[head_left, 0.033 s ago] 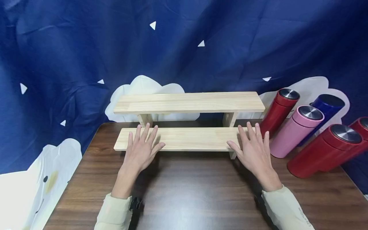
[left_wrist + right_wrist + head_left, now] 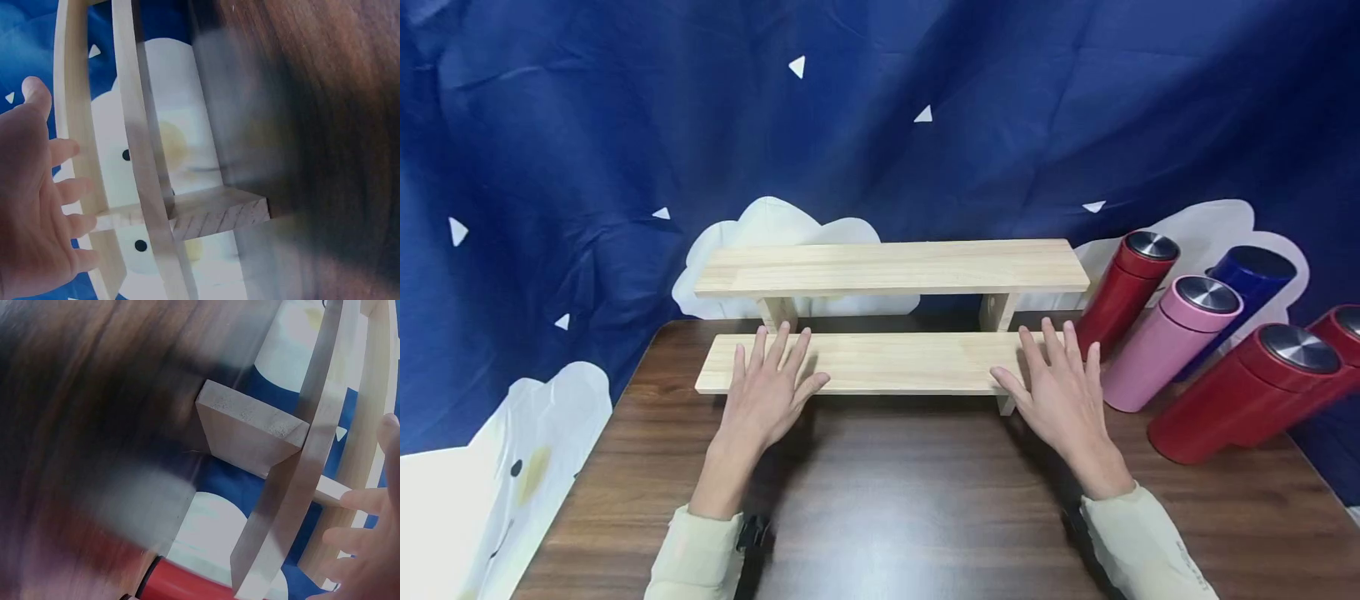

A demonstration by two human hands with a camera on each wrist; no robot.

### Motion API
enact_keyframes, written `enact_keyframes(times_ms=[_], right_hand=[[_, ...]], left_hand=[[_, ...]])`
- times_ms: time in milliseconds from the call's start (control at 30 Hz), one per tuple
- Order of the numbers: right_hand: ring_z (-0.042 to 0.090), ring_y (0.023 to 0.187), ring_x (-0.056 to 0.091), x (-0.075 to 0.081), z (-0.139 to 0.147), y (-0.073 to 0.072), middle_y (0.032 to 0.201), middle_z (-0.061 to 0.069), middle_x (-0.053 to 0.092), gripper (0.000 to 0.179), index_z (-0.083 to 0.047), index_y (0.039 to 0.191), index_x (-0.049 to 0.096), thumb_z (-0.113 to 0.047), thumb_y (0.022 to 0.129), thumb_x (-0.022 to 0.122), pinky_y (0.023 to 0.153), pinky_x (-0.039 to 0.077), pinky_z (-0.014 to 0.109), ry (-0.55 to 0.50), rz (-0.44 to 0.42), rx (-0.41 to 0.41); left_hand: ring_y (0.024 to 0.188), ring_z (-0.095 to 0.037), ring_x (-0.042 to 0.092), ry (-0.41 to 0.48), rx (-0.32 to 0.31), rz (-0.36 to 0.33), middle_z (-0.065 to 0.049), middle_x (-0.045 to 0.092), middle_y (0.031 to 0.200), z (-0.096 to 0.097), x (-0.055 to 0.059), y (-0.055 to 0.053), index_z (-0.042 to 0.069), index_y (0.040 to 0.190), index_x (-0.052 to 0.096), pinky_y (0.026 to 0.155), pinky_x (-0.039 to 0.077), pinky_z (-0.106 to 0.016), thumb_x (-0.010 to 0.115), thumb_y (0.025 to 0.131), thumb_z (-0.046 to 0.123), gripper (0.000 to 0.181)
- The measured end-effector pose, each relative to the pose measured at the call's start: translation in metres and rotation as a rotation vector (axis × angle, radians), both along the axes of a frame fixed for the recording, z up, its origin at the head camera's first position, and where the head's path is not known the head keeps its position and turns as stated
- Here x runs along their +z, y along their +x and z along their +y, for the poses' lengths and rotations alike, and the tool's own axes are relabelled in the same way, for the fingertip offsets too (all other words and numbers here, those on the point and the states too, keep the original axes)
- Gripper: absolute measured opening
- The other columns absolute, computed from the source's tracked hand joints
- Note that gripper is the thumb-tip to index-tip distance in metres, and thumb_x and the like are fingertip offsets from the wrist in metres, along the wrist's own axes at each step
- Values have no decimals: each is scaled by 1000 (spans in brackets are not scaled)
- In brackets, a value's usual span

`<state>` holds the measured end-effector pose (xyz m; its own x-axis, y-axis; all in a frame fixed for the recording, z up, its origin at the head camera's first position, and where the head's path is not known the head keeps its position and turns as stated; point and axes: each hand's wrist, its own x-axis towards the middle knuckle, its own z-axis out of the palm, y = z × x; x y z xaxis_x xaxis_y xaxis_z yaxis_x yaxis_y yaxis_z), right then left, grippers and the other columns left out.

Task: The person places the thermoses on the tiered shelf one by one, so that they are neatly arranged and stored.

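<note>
A two-tier shelf of pale wood stands on the table, its upper board (image 2: pixel 891 267) behind its lower board (image 2: pixel 902 362). Over the left part of the lower board, my left hand (image 2: pixel 767 392) is palm down with spread, straight fingers. My right hand (image 2: pixel 1063 396) lies likewise over the right end, holding nothing. Both wrist views show the fingers over the boards; whether they touch the wood I cannot tell. A wooden side support (image 2: pixel 250 428) shows beneath the lower board in the right wrist view.
Right of the shelf stand several bottles: a red bottle (image 2: pixel 1120 292), a pink bottle (image 2: pixel 1168 350), a blue bottle (image 2: pixel 1251 279) and more red ones (image 2: pixel 1236 400). Behind the brown table (image 2: pixel 880 500) hangs a blue curtain (image 2: pixel 880 150) with white cloud shapes.
</note>
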<state>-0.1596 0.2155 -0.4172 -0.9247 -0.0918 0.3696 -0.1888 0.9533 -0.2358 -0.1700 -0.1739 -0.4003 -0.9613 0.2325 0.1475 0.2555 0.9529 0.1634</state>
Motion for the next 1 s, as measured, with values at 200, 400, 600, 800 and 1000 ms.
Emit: enact_keyframes(times_ms=[200, 400, 600, 800, 1000], right_hand=[[48, 149, 16, -2, -1, 2, 156, 31, 33, 76, -2, 148, 48, -58, 97, 56, 115, 4, 71, -21, -12, 9], [47, 150, 15, -2, 1, 3, 156, 30, 33, 76, -2, 149, 47, -58, 98, 55, 116, 1, 69, -29, -12, 8], [47, 149, 16, 0, 6, 3, 157, 30, 32, 76, -3, 150, 46, -58, 98, 54, 116, 2, 70, -26, -19, 1], [47, 148, 21, 3, 11, 4, 156, 29, 35, 74, -4, 150, 46, -55, 98, 57, 116, 9, 70, -46, -10, 4], [47, 138, 40, 5, 17, 4, 147, 26, 49, 64, -2, 145, 52, -39, 96, 68, 107, 30, 70, -230, 121, 26]], left_hand=[[153, -41, 3, 5, 4, -5, -13, 18, 167, -4, -6, 4, 20, 162, 26, 118, 2, -65, 42, 103, 60, 74], [153, -41, 4, 2, 3, 8, -12, 19, 167, -3, -8, 4, 21, 162, 26, 118, 4, -65, 42, 103, 60, 73], [153, -41, 6, 0, -7, 20, -13, 20, 167, -1, -7, 3, 19, 161, 29, 118, 4, -65, 42, 102, 62, 74], [153, -40, 7, 9, -33, 38, -12, 20, 167, 1, -8, 0, 18, 161, 29, 119, 5, -63, 39, 101, 65, 77], [151, -40, 20, 39, -168, 177, -16, 33, 162, -1, -11, -2, 14, 158, 36, 120, 17, -58, 52, 99, 59, 77]])
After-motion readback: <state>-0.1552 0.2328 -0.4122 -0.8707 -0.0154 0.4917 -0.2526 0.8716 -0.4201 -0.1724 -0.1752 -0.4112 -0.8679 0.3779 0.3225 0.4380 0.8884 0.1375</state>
